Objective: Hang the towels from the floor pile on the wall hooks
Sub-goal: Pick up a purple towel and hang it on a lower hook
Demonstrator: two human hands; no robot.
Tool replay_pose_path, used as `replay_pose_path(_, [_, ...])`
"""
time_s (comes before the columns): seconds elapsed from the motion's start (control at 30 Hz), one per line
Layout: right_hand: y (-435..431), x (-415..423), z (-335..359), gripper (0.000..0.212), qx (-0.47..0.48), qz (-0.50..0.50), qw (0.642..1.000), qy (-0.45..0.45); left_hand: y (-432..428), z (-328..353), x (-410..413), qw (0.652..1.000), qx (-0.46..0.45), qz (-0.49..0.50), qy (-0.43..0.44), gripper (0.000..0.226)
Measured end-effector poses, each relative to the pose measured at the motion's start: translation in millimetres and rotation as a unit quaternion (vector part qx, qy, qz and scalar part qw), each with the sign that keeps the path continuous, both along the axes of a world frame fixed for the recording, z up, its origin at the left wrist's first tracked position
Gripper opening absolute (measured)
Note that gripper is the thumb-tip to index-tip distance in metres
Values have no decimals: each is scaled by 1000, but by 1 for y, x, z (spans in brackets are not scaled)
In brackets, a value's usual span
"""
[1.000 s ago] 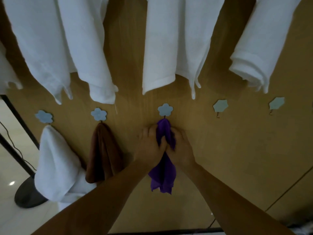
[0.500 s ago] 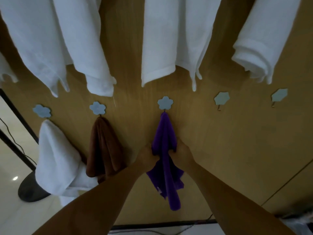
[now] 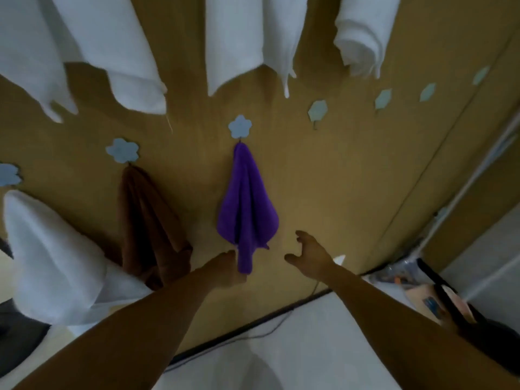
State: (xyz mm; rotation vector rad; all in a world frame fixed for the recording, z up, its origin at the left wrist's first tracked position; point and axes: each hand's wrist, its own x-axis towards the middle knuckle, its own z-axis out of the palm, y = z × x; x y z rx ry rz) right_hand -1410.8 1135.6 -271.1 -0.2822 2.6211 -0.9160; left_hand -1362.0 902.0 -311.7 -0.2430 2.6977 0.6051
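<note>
The small purple microfibre towel (image 3: pixel 247 209) hangs by its top from a pale blue flower-shaped wall hook (image 3: pixel 239 126) on the tan wooden wall panel (image 3: pixel 323 178), its long tail pointing down toward the floor. The left hand (image 3: pixel 225 270) sits at the towel's lower tip, just touching or right beside the tail; its fingers are hidden behind the wrist, so whether it grasps the cloth cannot be told. The right hand (image 3: pixel 309 256) is off to the right of the towel, apart from it, fingers spread and relaxed, holding nothing.

Left of the purple towel a dark brown towel (image 3: pixel 149 226) hangs from a second flower hook (image 3: pixel 122 150), and further left a white towel (image 3: pixel 50 249) hangs below a third hook (image 3: pixel 8 174) at the panel's left edge. Larger white towels (image 3: pixel 247 40) drape from above along the top edge. Bare blue hooks (image 3: pixel 318 109) run toward the panel's right edge. A dark cable (image 3: pixel 253 334) lies along the baseboard on the pale floor (image 3: pixel 309 347). No writing is readable.
</note>
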Motion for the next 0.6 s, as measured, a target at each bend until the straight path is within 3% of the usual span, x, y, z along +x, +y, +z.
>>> replay_pose_path(0.23, [56, 139, -26, 71, 50, -173, 983, -27, 59, -4, 51, 974, -24, -224, 22, 75])
replay_pose_path(0.33, [79, 217, -40, 70, 69, -233, 968, -59, 90, -10, 94, 951, -13, -309, -22, 73])
replay_pose_path(0.6, [155, 434, -63, 50, 104, -418, 891, -141, 204, -27, 208, 872, 8, -481, -87, 79])
